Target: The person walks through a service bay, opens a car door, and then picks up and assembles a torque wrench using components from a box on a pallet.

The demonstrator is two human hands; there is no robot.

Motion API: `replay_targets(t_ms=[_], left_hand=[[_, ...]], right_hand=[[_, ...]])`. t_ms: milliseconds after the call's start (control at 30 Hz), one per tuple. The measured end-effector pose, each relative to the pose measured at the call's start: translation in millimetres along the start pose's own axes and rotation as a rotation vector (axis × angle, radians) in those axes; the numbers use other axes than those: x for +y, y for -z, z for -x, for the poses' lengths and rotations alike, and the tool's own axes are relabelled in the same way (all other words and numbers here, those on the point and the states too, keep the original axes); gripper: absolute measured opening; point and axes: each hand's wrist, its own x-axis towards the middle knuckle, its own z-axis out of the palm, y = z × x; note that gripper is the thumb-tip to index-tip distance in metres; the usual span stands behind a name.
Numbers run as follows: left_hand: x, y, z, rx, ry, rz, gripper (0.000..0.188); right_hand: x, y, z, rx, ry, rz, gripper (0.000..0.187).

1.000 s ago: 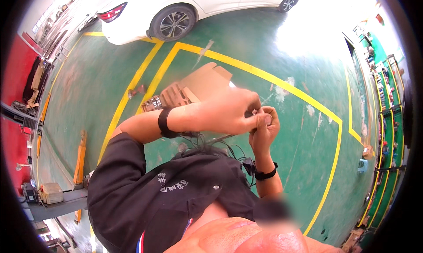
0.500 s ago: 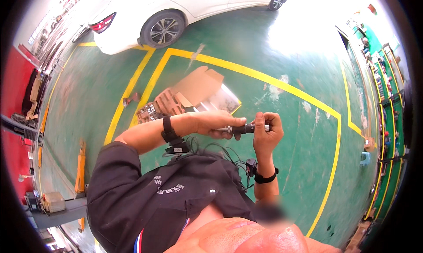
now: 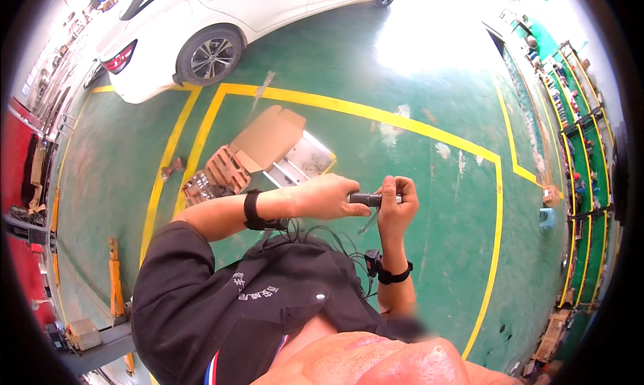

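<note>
Both hands are raised in front of my chest, level with each other and close together. A short dark cylinder with a silvery end (image 3: 365, 200) bridges the gap between them, lying roughly level. My left hand (image 3: 329, 196) is closed around its left end. The fingers of my right hand (image 3: 397, 204) curl around its other end, where a bit of pale metal shows past the fingers. A thin greyish piece (image 3: 367, 225) slants down beside the right hand; what it is cannot be made out. Each wrist wears a black band.
On the green floor beyond my left arm lies an open cardboard box (image 3: 270, 138), beside a brown moulded tray (image 3: 228, 169) and several small metal parts (image 3: 198, 186). A white car (image 3: 268, 3) stands at the far left. Shelves (image 3: 582, 163) line the right side; thin cables hang below my hands.
My hands have come slightly closer together on the cylinder. The thin greyish piece now shows beneath the right hand. The view has shifted, so the floor and car sit lower and further left.
</note>
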Motion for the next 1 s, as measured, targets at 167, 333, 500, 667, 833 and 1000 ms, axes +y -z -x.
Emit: replay_targets(t_ms=[167,333,500,667,833,1000], left_hand=[[-29.7,-7.0,-70.1,0.271,-0.21,0.325,0.045],[-38.5,24.1,-145.7,0.079,-0.1,1.001,0.05],[-39.9,25.8,-242.0,-0.148,-0.272,1.064,0.06],[-15.2,55.7,-327.2,-0.297,-0.335,1.148,0.064],[-8.8,89.4,-401.1,-0.17,-0.229,1.237,0.043],[-26.4,128.0,-487.5,0.005,0.035,1.031,0.038]], right_hand=[[7.9,17.6,-43.2,0.092,-0.053,-0.081,0.018],[7.3,39.8,-109.2,0.277,-0.076,-0.074,0.018],[13.8,45.9,-201.4,0.339,-0.068,-0.133,0.016],[13.2,18.0,-278.2,0.187,-0.099,-0.096,0.016],[29.4,29.5,-357.2,0.107,-0.029,-0.015,0.014],[42.5,45.3,-444.5,0.036,0.136,0.081,0.02]])
